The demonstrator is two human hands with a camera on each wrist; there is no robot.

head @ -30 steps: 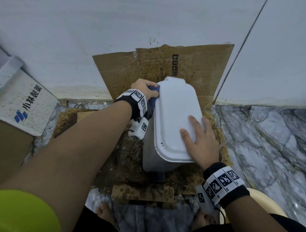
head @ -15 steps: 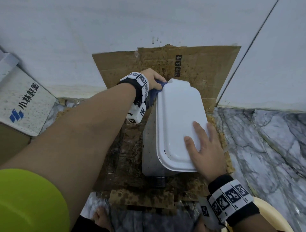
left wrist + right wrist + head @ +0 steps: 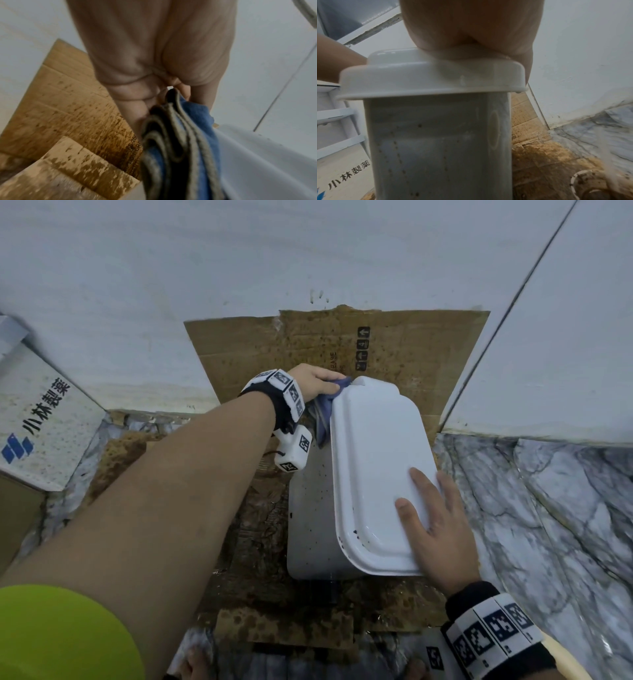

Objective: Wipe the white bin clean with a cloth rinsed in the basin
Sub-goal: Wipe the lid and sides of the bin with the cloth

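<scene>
The white wall [image 3: 239, 268] and the marble floor [image 3: 548, 508] frame the work area. Stained cardboard [image 3: 411, 354] leans against the wall and also covers the floor beneath the task object.

The white bin [image 3: 373, 460] stands on the floor cardboard, just in front of the wall, with its lid closed. In the head view the lid top reads mostly clean, with a few dark specks near its near-left rim. The left side wall of the bin carries scattered dark specks, and the right wrist view shows rows of brown spots down the near face. Judgement: the lid is largely done; the side walls are still to be wiped, so the task is somewhere in its middle.

A printed box [image 3: 41, 422] sits to the left, well apart from the bin.

The right hand [image 3: 435, 518] lies flat on the near end of the lid, fingers straight, pressing down to steady the bin. It grasps nothing.

The left hand [image 3: 313, 381] is at the far left corner of the lid, fingers curled round the blue cloth [image 3: 323, 412], which touches the lid edge and hangs beside the upper left wall. The left wrist view shows the cloth bunched in folds in the grip.

The basin cannot be identified with certainty in these views.
</scene>
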